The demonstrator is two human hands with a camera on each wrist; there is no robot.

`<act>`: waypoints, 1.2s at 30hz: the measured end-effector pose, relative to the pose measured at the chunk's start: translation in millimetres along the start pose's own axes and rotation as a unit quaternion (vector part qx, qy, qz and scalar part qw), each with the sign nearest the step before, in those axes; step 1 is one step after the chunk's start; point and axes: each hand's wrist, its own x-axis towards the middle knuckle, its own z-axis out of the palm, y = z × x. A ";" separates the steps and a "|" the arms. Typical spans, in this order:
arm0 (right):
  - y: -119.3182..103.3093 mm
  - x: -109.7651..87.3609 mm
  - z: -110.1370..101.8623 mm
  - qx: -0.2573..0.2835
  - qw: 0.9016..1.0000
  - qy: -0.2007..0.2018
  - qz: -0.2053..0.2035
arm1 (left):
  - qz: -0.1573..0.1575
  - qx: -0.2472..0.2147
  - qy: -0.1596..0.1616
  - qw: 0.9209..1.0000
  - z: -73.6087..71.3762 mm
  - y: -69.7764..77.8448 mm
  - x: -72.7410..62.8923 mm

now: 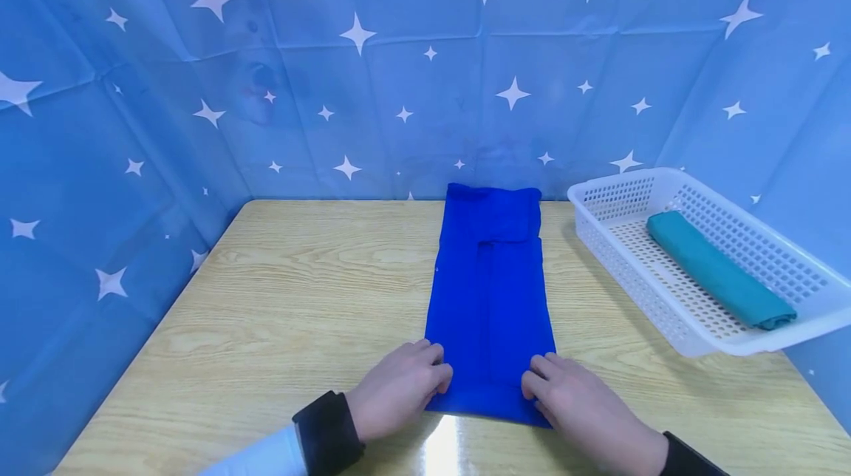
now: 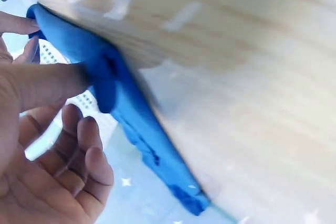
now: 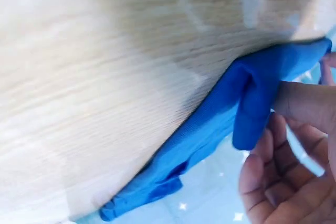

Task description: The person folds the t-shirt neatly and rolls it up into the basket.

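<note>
A bright blue cloth (image 1: 488,298), folded into a long strip, lies on the table with its far end up against the backdrop. A seam or meeting line runs down its middle, and a flap lies across the far end. My left hand (image 1: 407,386) pinches the near left corner; in the left wrist view its thumb (image 2: 58,83) is tucked against a turned-over fold. At the near right corner my right hand (image 1: 585,398) grips the cloth, thumb (image 3: 304,103) at a similar fold. A narrow band along the near edge is turned over between the hands.
A white perforated plastic basket (image 1: 638,291) stands on the right of the table with a rolled teal cloth (image 1: 721,269) inside. Wood-grain tabletop (image 1: 319,276) extends to the left. A blue curtain (image 1: 412,77) with white stars hangs behind and at the sides.
</note>
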 end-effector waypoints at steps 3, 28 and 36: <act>-3.8 1.1 0.2 -0.018 0.999 -0.005 -0.042 | 0.032 0.024 -0.025 0.999 -4.6 6.1 0.5; 10.3 8.9 -13.8 0.107 0.987 -0.115 0.040 | -0.014 -0.049 -0.055 0.997 -10.7 1.5 -0.4; 40.5 22.2 -18.3 0.275 0.933 -0.216 0.086 | -0.062 -0.263 -0.094 0.958 -15.6 -19.0 5.5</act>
